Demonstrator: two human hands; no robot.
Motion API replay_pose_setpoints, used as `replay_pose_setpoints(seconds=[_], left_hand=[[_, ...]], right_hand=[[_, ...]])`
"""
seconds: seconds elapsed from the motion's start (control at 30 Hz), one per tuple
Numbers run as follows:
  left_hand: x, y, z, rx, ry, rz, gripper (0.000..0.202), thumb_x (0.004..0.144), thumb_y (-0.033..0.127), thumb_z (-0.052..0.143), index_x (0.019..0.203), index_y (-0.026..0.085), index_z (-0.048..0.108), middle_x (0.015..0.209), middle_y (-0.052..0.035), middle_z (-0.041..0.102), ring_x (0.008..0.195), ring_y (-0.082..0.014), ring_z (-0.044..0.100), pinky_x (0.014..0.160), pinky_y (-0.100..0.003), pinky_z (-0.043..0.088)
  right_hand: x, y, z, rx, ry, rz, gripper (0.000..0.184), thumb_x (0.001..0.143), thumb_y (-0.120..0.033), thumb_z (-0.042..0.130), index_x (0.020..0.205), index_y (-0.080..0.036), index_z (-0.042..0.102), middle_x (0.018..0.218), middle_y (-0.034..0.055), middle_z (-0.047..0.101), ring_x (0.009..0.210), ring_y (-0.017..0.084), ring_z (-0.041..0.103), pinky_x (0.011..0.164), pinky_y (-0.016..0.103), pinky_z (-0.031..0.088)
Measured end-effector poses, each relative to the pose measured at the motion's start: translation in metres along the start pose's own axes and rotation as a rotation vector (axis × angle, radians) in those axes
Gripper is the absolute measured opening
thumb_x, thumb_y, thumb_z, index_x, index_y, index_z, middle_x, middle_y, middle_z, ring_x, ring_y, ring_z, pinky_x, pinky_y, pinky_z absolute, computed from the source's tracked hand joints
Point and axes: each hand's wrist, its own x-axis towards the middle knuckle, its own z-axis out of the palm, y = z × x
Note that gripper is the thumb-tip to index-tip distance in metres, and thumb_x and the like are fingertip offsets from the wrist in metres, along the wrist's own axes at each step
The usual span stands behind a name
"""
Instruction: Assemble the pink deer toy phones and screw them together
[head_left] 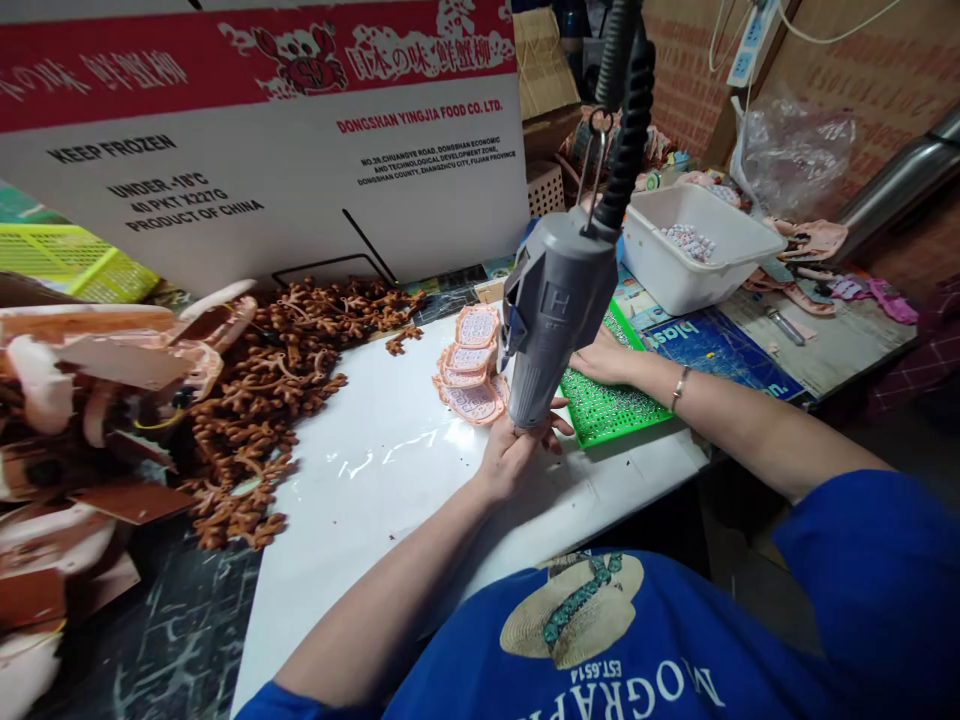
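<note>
A grey electric screwdriver (551,310) hangs upright from a black coiled cord. My left hand (510,460) is at its lower end, partly behind it; the fingers that show to the right are spread apart. The tool hides the thumb side, and whether anything lies there is unclear. My right hand (606,358) reaches into a green perforated tray (592,428) of small metal screws, fingers close together and tips hidden. Left of the screwdriver, several orange-pink plastic pieces with pale patterned panels (474,365) lie overlapping on the white work surface (367,480).
Brown branching plastic parts (262,420) are heaped at left, beside pink plastic shells (112,370). A large printed carton (300,220) stands behind. At right are a white tub (675,270) of small pale pieces and a blue printed sheet (724,350).
</note>
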Motion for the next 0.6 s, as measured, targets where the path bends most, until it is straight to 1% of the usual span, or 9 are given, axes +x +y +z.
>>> replay_pose_setpoints(seconds=[0.03,0.1,0.17,0.23,0.3,0.37,0.43,0.53,0.6], left_hand=[[0.000,0.000,-0.001,-0.012,0.007,0.002,0.053,0.092,0.055,0.057,0.122,0.012,0.067,0.088,-0.0109,0.075,0.062,-0.0142,0.065,0.062,-0.028,0.051],[0.001,-0.001,-0.003,-0.040,0.026,0.007,0.052,0.092,0.055,0.058,0.121,0.012,0.067,0.088,-0.0106,0.074,0.062,-0.0147,0.066,0.062,-0.028,0.052],[0.003,-0.002,-0.003,-0.068,0.040,0.005,0.052,0.092,0.054,0.059,0.120,0.012,0.067,0.087,-0.0103,0.074,0.062,-0.0150,0.066,0.062,-0.028,0.052],[0.004,-0.002,-0.002,-0.090,0.046,0.002,0.052,0.092,0.054,0.059,0.120,0.011,0.067,0.086,-0.0104,0.074,0.062,-0.0153,0.066,0.062,-0.029,0.052],[0.005,-0.002,0.001,-0.085,0.042,-0.002,0.052,0.092,0.055,0.059,0.119,0.011,0.067,0.086,-0.0108,0.074,0.062,-0.0152,0.065,0.062,-0.029,0.052],[0.006,-0.001,0.003,-0.060,0.033,-0.009,0.052,0.092,0.056,0.058,0.116,0.011,0.069,0.087,-0.0112,0.074,0.062,-0.0149,0.065,0.062,-0.028,0.052],[0.005,0.000,0.004,-0.039,0.021,-0.013,0.053,0.091,0.058,0.058,0.113,0.011,0.071,0.088,-0.0116,0.074,0.062,-0.0145,0.064,0.062,-0.028,0.051],[0.004,0.000,0.003,-0.032,0.008,0.000,0.054,0.092,0.058,0.058,0.115,0.011,0.070,0.087,-0.0119,0.075,0.063,-0.0139,0.065,0.062,-0.027,0.051],[0.002,0.000,0.002,-0.036,0.009,0.003,0.055,0.092,0.058,0.058,0.119,0.010,0.068,0.086,-0.0117,0.075,0.062,-0.0140,0.065,0.062,-0.027,0.050]], right_hand=[[-0.010,-0.003,0.003,-0.001,-0.033,-0.007,0.053,0.100,-0.034,0.044,0.149,-0.014,0.039,0.161,0.0177,0.030,0.152,0.034,0.023,0.121,0.062,0.023],[-0.040,-0.005,0.003,0.014,-0.113,-0.047,0.059,0.097,-0.036,0.051,0.151,-0.015,0.038,0.163,0.0161,0.027,0.153,0.032,0.022,0.123,0.056,0.026],[-0.075,-0.004,-0.006,0.057,-0.203,-0.128,0.060,0.096,-0.032,0.054,0.151,-0.015,0.039,0.164,0.0141,0.026,0.153,0.029,0.022,0.123,0.050,0.029],[-0.104,0.000,-0.021,0.128,-0.237,-0.220,0.047,0.098,-0.028,0.050,0.144,-0.020,0.051,0.160,0.0093,0.037,0.150,0.024,0.033,0.121,0.044,0.036],[-0.118,0.005,-0.038,0.169,-0.250,-0.263,0.036,0.099,-0.026,0.046,0.130,-0.025,0.065,0.146,0.0049,0.056,0.136,0.021,0.053,0.113,0.038,0.046],[-0.112,0.008,-0.049,0.161,-0.224,-0.250,0.033,0.100,-0.026,0.044,0.121,-0.026,0.070,0.129,0.0036,0.069,0.118,0.019,0.065,0.103,0.036,0.052],[-0.088,0.008,-0.051,0.118,-0.138,-0.200,0.033,0.100,-0.025,0.044,0.121,-0.025,0.069,0.122,0.0043,0.072,0.112,0.019,0.067,0.100,0.036,0.053],[-0.032,0.005,-0.037,0.055,0.024,-0.098,0.037,0.099,-0.023,0.043,0.129,-0.020,0.063,0.136,0.0083,0.064,0.127,0.022,0.057,0.111,0.040,0.045],[0.000,0.001,-0.021,0.042,0.059,-0.068,0.042,0.099,-0.022,0.041,0.137,-0.013,0.056,0.147,0.0133,0.053,0.137,0.025,0.047,0.117,0.045,0.038]])
